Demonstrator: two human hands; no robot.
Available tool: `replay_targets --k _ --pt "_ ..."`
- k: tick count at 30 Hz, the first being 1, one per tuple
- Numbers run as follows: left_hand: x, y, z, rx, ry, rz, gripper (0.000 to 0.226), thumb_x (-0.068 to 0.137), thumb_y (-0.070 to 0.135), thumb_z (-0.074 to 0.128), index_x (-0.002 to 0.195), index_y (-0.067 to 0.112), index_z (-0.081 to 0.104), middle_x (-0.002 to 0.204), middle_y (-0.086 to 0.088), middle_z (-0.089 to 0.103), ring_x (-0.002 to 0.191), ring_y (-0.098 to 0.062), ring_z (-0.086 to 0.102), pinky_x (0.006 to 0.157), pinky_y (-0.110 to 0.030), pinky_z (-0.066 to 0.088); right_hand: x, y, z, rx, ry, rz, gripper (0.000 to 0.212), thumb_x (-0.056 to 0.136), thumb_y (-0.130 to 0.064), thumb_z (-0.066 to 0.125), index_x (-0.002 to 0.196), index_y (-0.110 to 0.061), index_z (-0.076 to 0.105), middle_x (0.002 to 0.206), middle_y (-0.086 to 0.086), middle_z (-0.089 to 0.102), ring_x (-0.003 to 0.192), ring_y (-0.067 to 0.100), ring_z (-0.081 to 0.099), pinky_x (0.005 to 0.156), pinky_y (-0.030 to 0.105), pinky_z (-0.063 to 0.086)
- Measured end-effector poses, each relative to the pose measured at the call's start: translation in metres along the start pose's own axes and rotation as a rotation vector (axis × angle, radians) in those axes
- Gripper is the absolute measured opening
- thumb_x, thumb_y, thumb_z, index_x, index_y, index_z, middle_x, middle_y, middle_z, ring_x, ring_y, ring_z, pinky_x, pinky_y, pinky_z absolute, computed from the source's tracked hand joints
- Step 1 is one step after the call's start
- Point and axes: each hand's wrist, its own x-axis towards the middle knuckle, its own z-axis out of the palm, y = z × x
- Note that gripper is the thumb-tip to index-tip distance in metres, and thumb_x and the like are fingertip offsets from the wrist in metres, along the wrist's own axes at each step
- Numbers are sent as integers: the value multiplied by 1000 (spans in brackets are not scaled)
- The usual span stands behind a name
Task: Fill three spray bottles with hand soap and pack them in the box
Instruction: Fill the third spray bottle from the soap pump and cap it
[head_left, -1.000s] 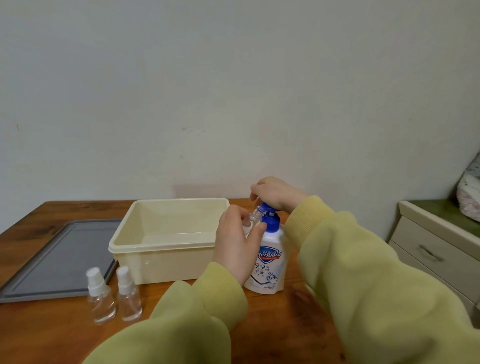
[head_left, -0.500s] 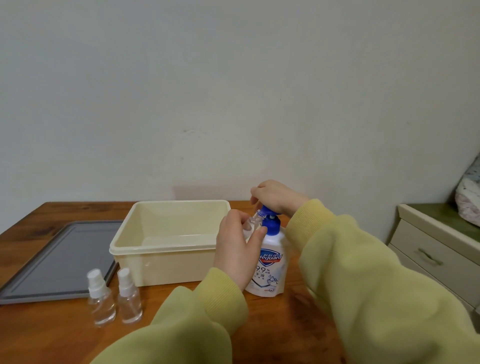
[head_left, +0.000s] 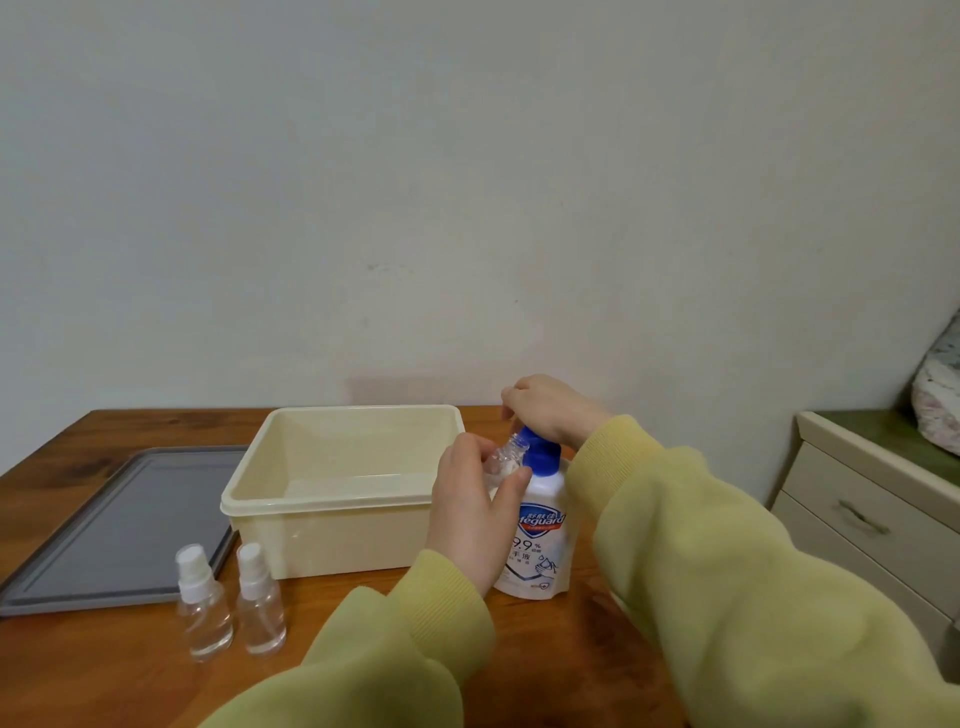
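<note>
The left hand (head_left: 475, 512) is curled around a small clear bottle (head_left: 506, 460) with its top off, holding the open neck tilted up against the blue pump (head_left: 540, 452) of a white hand soap bottle (head_left: 540, 540). The right hand (head_left: 553, 410) rests palm down on top of that pump, fingers bent over it. Both arms wear yellow-green sleeves (head_left: 727, 571).

The soap bottle stands upright on a reddish-brown wooden bench (head_left: 130, 675), just to the right of an open cream plastic box (head_left: 332, 535). A flat grey lid (head_left: 119, 525) lies left of the box, its edge close beside it. In front of the lid, two more small clear spray bottles (head_left: 231, 603) stand upright side by side with white spray tops on, near each other but apart.

Behind the bench rises a plain pale wall (head_left: 467, 182). To the right stands a cream drawer unit (head_left: 872, 519) with a green top, and a bundle of patterned fabric (head_left: 940, 400) lies on it.
</note>
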Motion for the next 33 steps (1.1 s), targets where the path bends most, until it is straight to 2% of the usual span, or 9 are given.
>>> replay_targets --k 4,6,10,12,19,24,28,30,33 --pt "1 1 -1 -42 3 4 18 84 20 60 91 17 44 97 -5 55 92 -17 50 73 -18 39 -3 -6 -7 -4 -15 -28 35 97 -17 31 100 3 59 99 17 59 83 24 48 62 27 38" --pt "2 2 -1 -76 7 -1 17 83 20 61 88 20 45 93 -3 54 92 -16 51 74 -16 39 -3 -8 -10 0 -29 -37 37 97 -19 31 104 1 61 107 19 63 84 23 50 60 22 37" --pt "0 4 1 -145 2 -51 26 82 20 63 77 34 41 87 5 52 88 -8 52 74 -14 40 -5 -8 -11 -4 -24 -22 40 98 -21 30 111 3 60 117 22 63 85 23 51 70 29 40" --pt "0 4 2 -173 9 -70 28 81 20 63 76 35 41 87 6 52 86 -5 51 72 -14 41 -5 -8 -11 -11 -20 -23 41 98 -21 30 111 3 60 117 22 63 84 23 51 65 27 40" --pt "1 8 0 -245 0 -104 22 83 19 62 102 23 51 86 19 52 84 7 49 66 -6 42 -3 -7 -11 14 -11 -20 44 98 -27 31 111 3 60 99 16 61 82 23 52 76 30 40" --pt "2 9 -1 -263 -23 -86 22 83 16 63 91 33 51 82 19 55 83 6 51 66 -6 40 -3 -5 -11 91 -40 5 47 97 -43 32 103 -5 60 111 17 67 81 23 55 79 32 44" --pt "1 8 -4 -272 -32 -90 26 80 14 66 83 36 51 79 16 58 81 2 54 66 -3 41 -2 -3 -11 250 -104 36 52 94 -53 33 103 -10 60 85 6 68 69 17 56 66 27 43" --pt "0 7 -6 -269 -33 -97 25 79 15 67 85 33 52 79 15 58 82 1 54 67 -6 41 -1 -2 -11 346 -131 58 50 93 -56 34 95 -12 59 78 2 66 65 16 56 69 29 43" --pt "0 7 -9 -265 -45 -99 24 78 15 68 84 33 52 80 14 59 81 3 54 62 -1 43 2 1 -11 487 -148 92 47 91 -57 38 84 -14 58 80 5 68 82 23 58 88 38 46"
